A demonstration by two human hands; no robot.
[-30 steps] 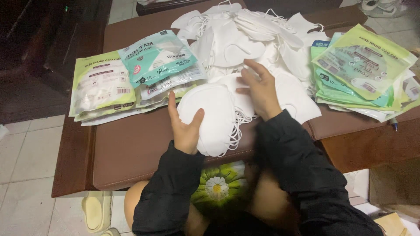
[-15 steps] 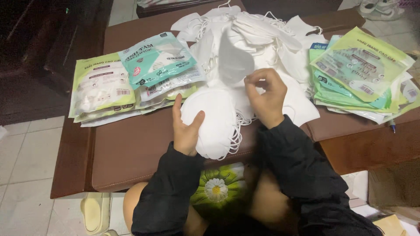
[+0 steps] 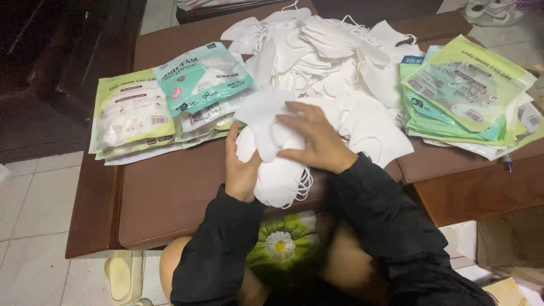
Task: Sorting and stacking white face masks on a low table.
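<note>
Left hand (image 3: 241, 170) cups the stack of white masks (image 3: 277, 178) — right hand (image 3: 314, 141) lies flat on top, pressing a loose mask (image 3: 266, 116) — packets (image 3: 170, 102) beside.

Stack of white face masks (image 3: 277, 170) — flat, ear loops dangling — at the brown table's near edge.

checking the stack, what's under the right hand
The right hand lies flat on a white mask topping a stack of white masks. The left hand steadies that stack's side. Its lower layers are hidden.
</note>
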